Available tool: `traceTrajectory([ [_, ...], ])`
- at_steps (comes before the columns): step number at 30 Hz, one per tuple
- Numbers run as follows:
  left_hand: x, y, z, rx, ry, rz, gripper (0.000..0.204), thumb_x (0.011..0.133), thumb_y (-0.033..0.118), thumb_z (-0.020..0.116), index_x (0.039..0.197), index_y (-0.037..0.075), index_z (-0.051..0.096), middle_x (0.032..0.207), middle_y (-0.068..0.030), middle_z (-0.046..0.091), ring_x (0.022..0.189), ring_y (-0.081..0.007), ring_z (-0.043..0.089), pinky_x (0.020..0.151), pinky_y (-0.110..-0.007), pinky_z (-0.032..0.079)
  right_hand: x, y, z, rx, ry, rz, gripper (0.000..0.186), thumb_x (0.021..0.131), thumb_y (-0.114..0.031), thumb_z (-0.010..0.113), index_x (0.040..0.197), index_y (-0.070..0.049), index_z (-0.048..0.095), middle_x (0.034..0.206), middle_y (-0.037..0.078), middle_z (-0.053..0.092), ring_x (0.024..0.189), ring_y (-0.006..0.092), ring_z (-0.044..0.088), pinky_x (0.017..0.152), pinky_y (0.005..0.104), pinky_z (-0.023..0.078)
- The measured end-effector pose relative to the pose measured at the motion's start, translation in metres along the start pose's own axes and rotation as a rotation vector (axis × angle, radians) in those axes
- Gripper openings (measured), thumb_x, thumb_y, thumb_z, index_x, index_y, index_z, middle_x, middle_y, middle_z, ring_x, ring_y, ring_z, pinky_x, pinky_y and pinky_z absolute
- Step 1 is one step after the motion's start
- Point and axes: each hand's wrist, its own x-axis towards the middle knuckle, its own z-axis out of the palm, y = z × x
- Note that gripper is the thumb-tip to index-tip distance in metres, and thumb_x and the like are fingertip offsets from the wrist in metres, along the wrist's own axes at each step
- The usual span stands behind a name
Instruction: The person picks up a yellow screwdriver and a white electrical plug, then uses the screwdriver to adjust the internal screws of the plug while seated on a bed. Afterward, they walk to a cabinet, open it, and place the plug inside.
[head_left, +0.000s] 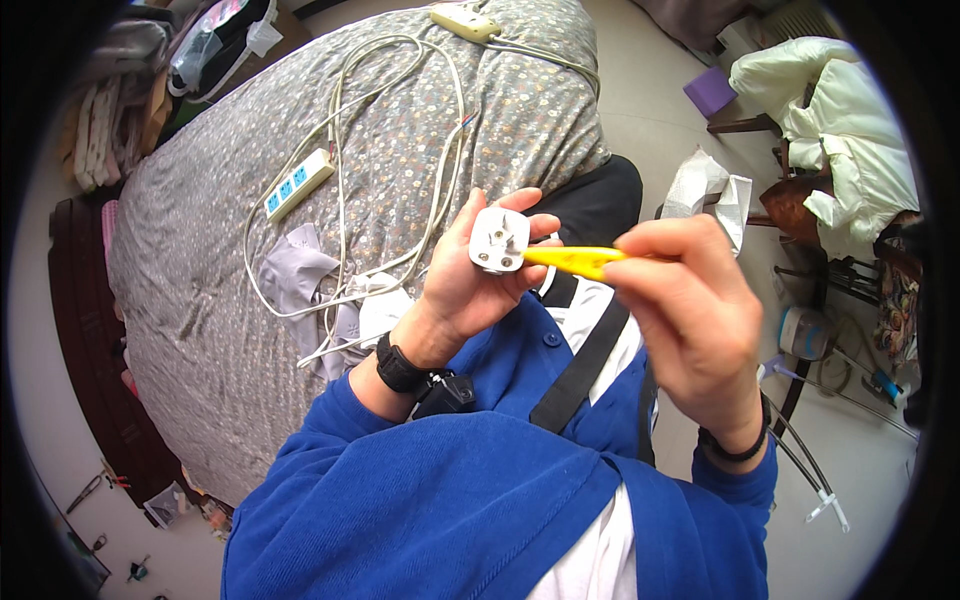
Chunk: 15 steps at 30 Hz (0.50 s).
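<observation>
My left hand (455,285) is turned palm up, its fingers curled around a white plug (490,258). The plug's face points upward, showing metal pins and small round screw holes. Between the thumb and fingers of my right hand (695,305) is a slim yellow tapered tool (578,262). Its narrow end reaches the right edge of the plug; the exact tip is hard to make out, and so is the tool's kind. Beyond my left hand, a loop of white cable (455,90) lies on the bed, with thin coloured wire ends showing.
A flowered bedspread (230,190) covers the bed. On it lie a white power strip (318,172) with blue sockets, another cream strip (465,22) and a grey cloth (292,275). To the right are a crumpled white bag (705,190), a purple box (709,92) and a pale padded jacket (850,130).
</observation>
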Motion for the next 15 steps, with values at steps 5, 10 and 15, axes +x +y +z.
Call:
traceTrajectory([
  [5,-0.001,-0.001,-0.005,0.000,-0.077,-0.024,0.057,0.100,0.050,0.028,0.130,0.005,0.044,0.114,-0.0187,0.061,0.092,-0.0267,0.065,0.074,-0.037,0.056,-0.013,0.003,0.000,0.026,0.064,0.141,0.024,0.069,0.010,0.068,0.091,0.003,0.064,0.089,0.012,0.058,0.078,0.0255,0.058,0.065,0.0320,0.048],
  [10,0.001,-0.003,-0.001,0.066,-0.022,-0.001,0.057,0.100,0.051,0.027,0.129,0.005,0.045,0.114,-0.0186,0.062,0.093,-0.0252,0.065,0.078,-0.037,0.054,-0.019,0.003,0.005,0.051,0.021,0.141,0.025,0.067,0.010,0.069,0.089,0.003,0.063,0.089,0.012,0.058,0.077,0.0257,0.057,0.064,0.0323,0.047],
  [15,0.000,-0.005,0.007,0.217,0.070,0.061,0.057,0.100,0.049,0.027,0.126,0.005,0.051,0.111,-0.0162,0.065,0.090,-0.0243,0.065,0.087,-0.039,0.051,-0.016,0.006,0.014,0.014,-0.040,0.055,0.023,0.068,0.009,0.069,0.089,0.003,0.063,0.088,0.012,0.058,0.075,0.0254,0.056,0.062,0.0324,0.046],
])
